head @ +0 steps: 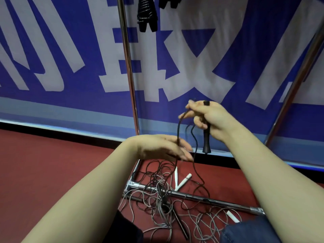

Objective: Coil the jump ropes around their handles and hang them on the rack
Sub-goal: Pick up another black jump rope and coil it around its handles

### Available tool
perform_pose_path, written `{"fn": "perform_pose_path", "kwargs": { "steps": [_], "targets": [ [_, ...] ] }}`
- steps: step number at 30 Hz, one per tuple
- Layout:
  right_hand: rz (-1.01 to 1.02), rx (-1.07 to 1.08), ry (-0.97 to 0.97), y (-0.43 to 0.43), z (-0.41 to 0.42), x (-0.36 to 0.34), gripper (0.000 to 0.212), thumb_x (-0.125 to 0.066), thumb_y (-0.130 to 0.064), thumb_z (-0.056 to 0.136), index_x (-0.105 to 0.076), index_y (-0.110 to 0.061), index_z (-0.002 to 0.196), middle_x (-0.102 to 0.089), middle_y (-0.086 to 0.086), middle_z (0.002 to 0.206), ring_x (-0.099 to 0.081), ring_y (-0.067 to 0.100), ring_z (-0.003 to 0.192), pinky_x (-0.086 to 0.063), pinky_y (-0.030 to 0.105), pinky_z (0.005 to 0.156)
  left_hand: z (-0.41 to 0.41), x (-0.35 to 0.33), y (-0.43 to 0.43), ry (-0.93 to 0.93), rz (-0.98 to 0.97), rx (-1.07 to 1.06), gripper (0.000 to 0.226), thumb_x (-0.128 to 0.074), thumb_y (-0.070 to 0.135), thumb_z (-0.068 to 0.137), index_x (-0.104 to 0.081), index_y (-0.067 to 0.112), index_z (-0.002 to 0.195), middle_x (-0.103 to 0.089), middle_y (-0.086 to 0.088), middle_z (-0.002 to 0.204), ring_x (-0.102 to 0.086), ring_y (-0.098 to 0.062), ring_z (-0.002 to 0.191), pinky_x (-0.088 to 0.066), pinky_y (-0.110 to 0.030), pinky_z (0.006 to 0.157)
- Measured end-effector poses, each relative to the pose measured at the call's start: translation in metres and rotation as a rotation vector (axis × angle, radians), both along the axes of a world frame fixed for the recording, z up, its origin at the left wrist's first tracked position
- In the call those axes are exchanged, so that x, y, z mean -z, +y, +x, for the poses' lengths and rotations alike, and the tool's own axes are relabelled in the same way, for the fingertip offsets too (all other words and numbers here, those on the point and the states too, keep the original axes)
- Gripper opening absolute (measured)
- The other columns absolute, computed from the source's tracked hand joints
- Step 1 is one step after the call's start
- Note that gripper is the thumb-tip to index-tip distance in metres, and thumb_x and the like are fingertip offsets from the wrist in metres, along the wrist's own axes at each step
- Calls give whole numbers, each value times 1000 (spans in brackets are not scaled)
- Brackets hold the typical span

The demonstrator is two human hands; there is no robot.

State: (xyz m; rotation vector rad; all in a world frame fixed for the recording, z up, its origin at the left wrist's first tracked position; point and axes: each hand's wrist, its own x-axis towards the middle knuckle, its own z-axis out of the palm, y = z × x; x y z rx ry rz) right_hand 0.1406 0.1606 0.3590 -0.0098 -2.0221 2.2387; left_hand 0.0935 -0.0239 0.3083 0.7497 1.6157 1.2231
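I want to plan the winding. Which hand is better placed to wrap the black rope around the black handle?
Left. The left hand is open beside the hanging black rope, while the right hand grips the black handle.

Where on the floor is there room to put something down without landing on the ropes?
The red floor left of the rack's upright pole, below the blue banner, is bare. It is crowded around the rack's base bar, where tangled ropes and white handles lie.
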Motion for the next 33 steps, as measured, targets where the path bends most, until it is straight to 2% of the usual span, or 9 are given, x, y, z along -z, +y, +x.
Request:
{"fn": "perform_pose_path", "kwargs": {
  "steps": [5, 8, 12, 15, 18, 20, 22, 28, 33],
  "targets": [
    [-538, 117, 165, 10, 1, -22, 26, -45, -20, 103, -52, -10, 79, -72, 4, 71, -28, 2, 32, -22, 14, 34, -7, 32, -4, 287, -415, 72, 7, -62, 19, 96, -67, 22, 91, -67, 5, 96, -55, -9, 92, -38, -28, 87],
    [-737, 222, 158, 28, -2, -15, 28, -43, -27, 104, -56, -9, 88, -66, 1, 70, -35, 2, 35, -28, 14, 34, -14, 38, -11, 196, -418, 57, 15, -50, 13, 102, -62, 13, 92, -70, -1, 98, -65, -11, 84, -50, -25, 80],
    [-115, 197, -306, 38, -10, 22, 40, -36, -33, 106, -57, 1, 101, -72, 17, 94, -69, 22, 65, -58, 33, 60, -8, 8, -6, -11, -28, -332, 19, -47, 11, 102, -58, 1, 89, -74, -14, 91, -72, -21, 74, -60, -28, 69],
    [296, -90, -524, 38, -1, 49, 17, -48, -4, 99, -64, -3, 104, -68, 17, 115, -67, 26, 98, -53, 42, 92, 0, -10, 3, -46, 209, -512, 19, -51, 13, 100, -55, 2, 86, -75, -15, 87, -73, -23, 73, -61, -31, 68],
    [328, -454, -541, 33, 8, 57, 48, -39, 20, 88, -75, -12, 91, -68, 9, 104, -65, 12, 96, -47, 21, 78, 4, -19, 13, -65, 330, -633, 21, -53, 16, 100, -60, 1, 86, -75, -12, 84, -74, -21, 72, -60, -27, 63],
    [339, -567, -499, 26, 10, 56, 44, -43, 15, 91, -76, -15, 93, -67, 10, 117, -63, 13, 113, -43, 19, 92, 5, -23, 19, -86, 379, -719, 22, -55, 18, 99, -62, -2, 93, -75, -12, 81, -74, -19, 71, -58, -24, 61],
    [331, -575, -410, 19, 8, 54, 27, -53, 0, 95, -75, -15, 98, -61, 13, 133, -40, 32, 138, -30, 28, 106, 4, -24, 22, -81, 404, -795, 24, -58, 20, 98, -63, -4, 97, -74, -11, 76, -73, -17, 68, -58, -22, 60],
    [334, -443, -136, 2, 8, 37, 26, -47, -10, 102, -61, -24, 119, -71, -21, 100, -62, -9, 97, -45, 11, 90, 5, -23, 22, 3, 382, -866, 21, -63, 15, 95, -62, -1, 81, -71, -15, 72, -72, -21, 62, -58, -25, 56],
    [570, -355, -150, -8, 8, 39, 32, -51, -29, 101, -72, -19, 81, -75, 1, 104, -66, 9, 102, -46, 14, 85, -3, -25, 19, 63, 475, -1076, 25, -60, 14, 97, -59, -3, 80, -66, -18, 69, -67, -18, 51, -57, -23, 54]
  ]
}}
